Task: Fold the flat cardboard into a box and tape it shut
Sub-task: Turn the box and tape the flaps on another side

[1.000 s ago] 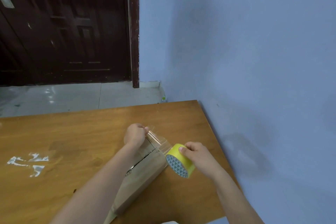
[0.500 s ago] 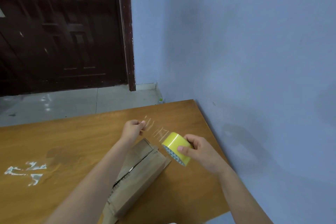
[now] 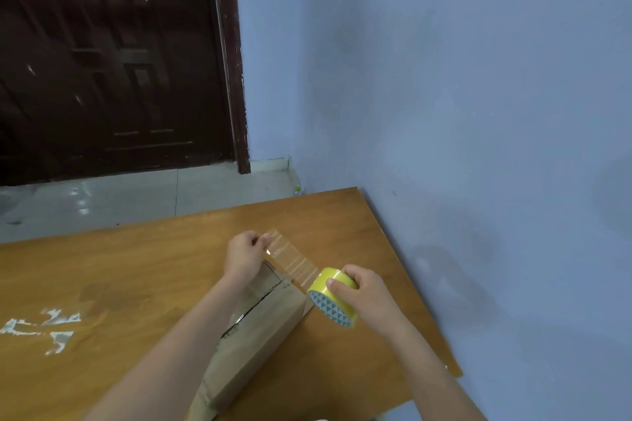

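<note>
We are pinching the free end of a clear tape strip (image 3: 290, 258) in our left hand (image 3: 243, 256), while our right hand (image 3: 364, 294) is gripping the yellow tape roll (image 3: 330, 296). No writing is legible. Beneath both hands, the long brown cardboard box (image 3: 260, 328) is lying on the wooden table (image 3: 136, 267), its long axis running away toward the right.

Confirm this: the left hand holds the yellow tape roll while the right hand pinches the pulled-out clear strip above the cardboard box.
Wrong: the hands are swapped. In the head view the right hand holds the yellow tape roll while the left hand pinches the clear strip above the cardboard box.
</note>
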### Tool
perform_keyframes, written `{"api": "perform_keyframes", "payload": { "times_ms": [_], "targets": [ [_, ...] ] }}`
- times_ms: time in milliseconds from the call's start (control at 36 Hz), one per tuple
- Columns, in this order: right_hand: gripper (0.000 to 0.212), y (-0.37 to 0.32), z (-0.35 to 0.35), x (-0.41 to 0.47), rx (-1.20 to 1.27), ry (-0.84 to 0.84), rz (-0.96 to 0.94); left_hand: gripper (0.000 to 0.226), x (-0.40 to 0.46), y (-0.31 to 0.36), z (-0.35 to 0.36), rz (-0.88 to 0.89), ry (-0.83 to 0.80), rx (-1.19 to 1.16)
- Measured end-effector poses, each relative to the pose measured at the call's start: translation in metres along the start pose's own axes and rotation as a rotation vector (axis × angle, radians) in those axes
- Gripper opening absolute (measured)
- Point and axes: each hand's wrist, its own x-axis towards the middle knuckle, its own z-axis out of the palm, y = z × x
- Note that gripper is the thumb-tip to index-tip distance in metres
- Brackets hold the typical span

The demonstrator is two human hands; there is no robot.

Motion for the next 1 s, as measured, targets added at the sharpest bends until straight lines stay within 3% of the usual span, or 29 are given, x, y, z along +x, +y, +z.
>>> {"api": "perform_keyframes", "payload": {
  "times_ms": [389,722,1000],
  "targets": [
    [0.031,0.005,0.016,0.002,-0.131,-0.031,0.040,0.038,-0.005,-0.015,0.008,0.011,0.059,0.160],
    [0.032,0.006,0.016,0.008,-0.243,-0.068,0.057,0.040,-0.008,-0.026,0.017,-0.029,0.152,0.116],
    [0.030,0.019,0.015,0.008,-0.224,-0.081,0.100,0.042,-0.003,-0.032,0.018,-0.011,0.100,0.009]
  ]
}}
